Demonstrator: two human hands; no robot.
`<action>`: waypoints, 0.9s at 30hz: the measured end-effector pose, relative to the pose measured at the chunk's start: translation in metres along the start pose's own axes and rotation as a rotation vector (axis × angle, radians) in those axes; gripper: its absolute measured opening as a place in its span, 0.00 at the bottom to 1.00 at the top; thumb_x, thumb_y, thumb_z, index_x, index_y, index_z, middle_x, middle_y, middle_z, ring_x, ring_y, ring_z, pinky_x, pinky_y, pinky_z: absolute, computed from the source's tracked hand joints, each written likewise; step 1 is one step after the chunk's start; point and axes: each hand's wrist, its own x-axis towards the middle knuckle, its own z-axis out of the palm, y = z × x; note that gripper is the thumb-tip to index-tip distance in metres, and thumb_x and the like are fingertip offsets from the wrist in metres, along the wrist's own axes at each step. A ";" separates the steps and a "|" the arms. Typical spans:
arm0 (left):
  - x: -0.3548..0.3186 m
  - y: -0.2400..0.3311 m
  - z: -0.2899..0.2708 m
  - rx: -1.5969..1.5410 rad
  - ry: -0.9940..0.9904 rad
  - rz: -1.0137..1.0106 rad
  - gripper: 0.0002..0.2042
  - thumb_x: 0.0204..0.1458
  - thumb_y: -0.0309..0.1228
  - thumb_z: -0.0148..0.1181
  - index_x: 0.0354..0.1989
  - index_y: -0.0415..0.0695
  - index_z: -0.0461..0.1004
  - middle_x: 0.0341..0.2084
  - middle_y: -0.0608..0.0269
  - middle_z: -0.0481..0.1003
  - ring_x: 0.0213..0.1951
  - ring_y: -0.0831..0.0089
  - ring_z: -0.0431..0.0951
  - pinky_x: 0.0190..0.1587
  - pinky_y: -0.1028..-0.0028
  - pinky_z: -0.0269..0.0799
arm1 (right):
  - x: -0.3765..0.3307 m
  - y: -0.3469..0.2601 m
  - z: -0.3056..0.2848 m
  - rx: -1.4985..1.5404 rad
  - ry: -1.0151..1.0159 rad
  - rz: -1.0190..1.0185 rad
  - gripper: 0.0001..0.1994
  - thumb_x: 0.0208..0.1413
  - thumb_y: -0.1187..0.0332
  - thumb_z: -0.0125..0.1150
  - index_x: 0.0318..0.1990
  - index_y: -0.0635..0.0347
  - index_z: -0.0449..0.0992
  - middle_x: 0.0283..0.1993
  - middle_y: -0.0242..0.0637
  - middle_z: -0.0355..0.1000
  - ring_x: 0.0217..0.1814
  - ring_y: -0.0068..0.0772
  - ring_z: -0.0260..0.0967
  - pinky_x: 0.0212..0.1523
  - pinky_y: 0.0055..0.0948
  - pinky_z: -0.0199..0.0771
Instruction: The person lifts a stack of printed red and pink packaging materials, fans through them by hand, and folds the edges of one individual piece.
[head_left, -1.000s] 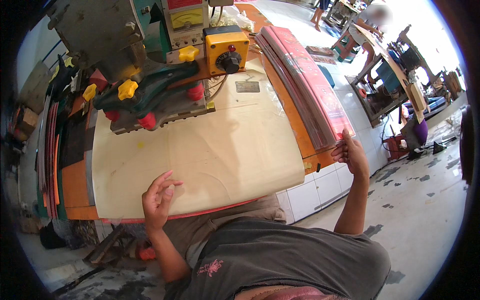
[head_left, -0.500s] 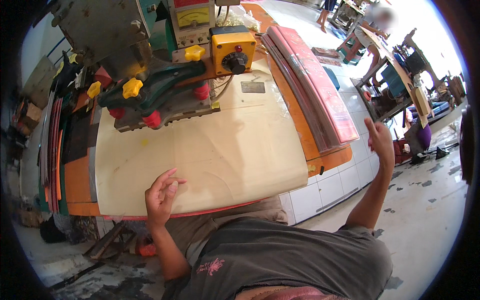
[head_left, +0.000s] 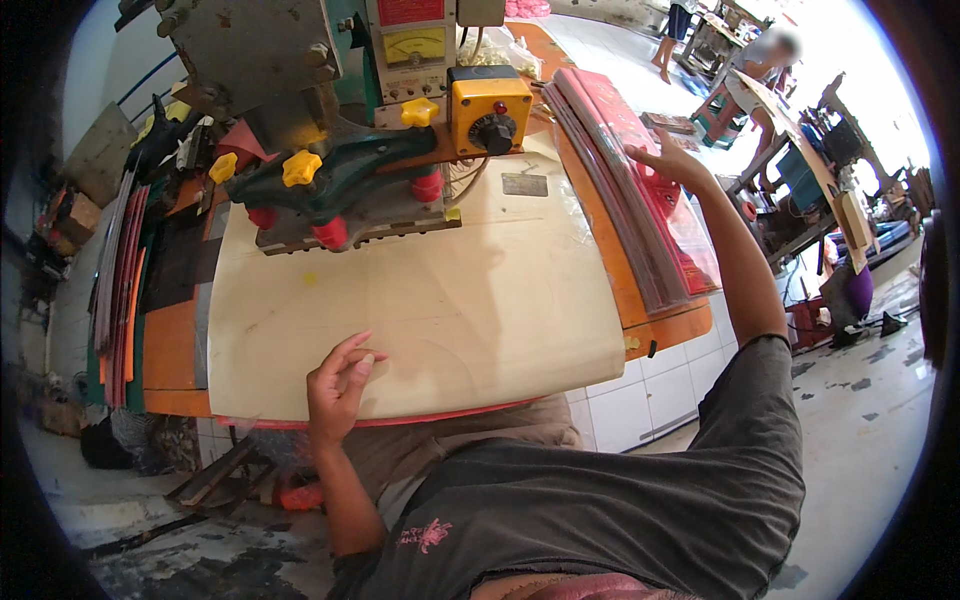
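Note:
My right hand is over the stack of red plastic-covered sheets, near its right edge, fingers stretched out. Whether the fingertips touch the top sheet I cannot tell. Close to the front edge of the cream sheet hovers my left hand, its fingers loosely bent and apart, with nothing visible in it. Above the far part of that sheet hangs a press head with yellow star knobs, red spacers and a flat metal plate underneath.
A yellow control box with a black dial stands behind the sheet, beside a meter panel. Upright coloured sheets lean at the left. The orange tabletop ends at the right. Another person sits farther off.
My right hand has swung inward from beyond the table's right side to the red stack. My left hand keeps nearly the same pose. The whole view has shifted slightly.

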 end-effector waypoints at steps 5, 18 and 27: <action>0.000 0.004 -0.002 0.005 -0.012 -0.054 0.19 0.69 0.30 0.60 0.65 0.35 0.75 0.41 0.57 0.86 0.45 0.77 0.81 0.54 0.74 0.74 | 0.031 -0.010 0.023 -0.158 0.110 -0.114 0.74 0.40 0.20 0.71 0.81 0.67 0.43 0.74 0.76 0.59 0.78 0.68 0.61 0.76 0.56 0.62; -0.002 0.005 -0.001 -0.039 0.010 -0.085 0.17 0.69 0.29 0.61 0.63 0.37 0.77 0.43 0.57 0.86 0.47 0.76 0.85 0.52 0.72 0.79 | 0.033 -0.023 0.024 -0.220 0.059 -0.144 0.66 0.42 0.25 0.74 0.79 0.65 0.55 0.78 0.63 0.60 0.80 0.57 0.60 0.77 0.48 0.61; -0.003 0.010 -0.010 0.033 0.023 0.048 0.17 0.68 0.26 0.60 0.64 0.37 0.76 0.49 0.57 0.84 0.50 0.70 0.87 0.54 0.70 0.81 | 0.043 -0.020 0.037 -0.228 0.124 -0.129 0.58 0.54 0.29 0.68 0.79 0.65 0.56 0.76 0.69 0.60 0.79 0.63 0.59 0.75 0.50 0.62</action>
